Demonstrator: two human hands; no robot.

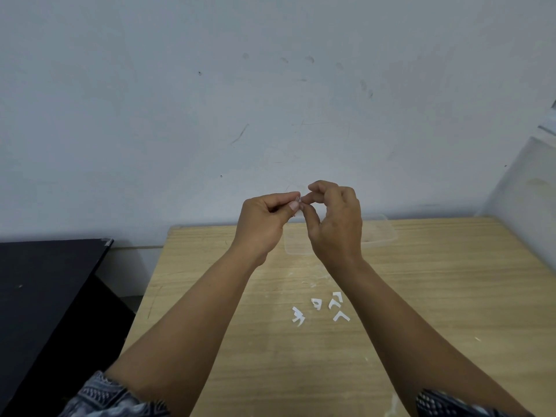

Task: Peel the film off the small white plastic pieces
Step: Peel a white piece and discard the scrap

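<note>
White plastic piece (297, 203) was pinched in left hand (261, 224) fingertips, raised over wooden table (451, 296). Right hand (337, 224) pinched at its edge, likely lifting film. Other pieces (322, 310) lay on table below. Step: mid-peel. Next move: steady pull away, grip firm.

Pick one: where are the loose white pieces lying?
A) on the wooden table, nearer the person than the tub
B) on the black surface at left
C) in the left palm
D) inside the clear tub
A: the white pieces lie scattered on the bare wooden table, between the forearms and nearer the person than the clear tub, while both hands pinch something small up above.
</note>
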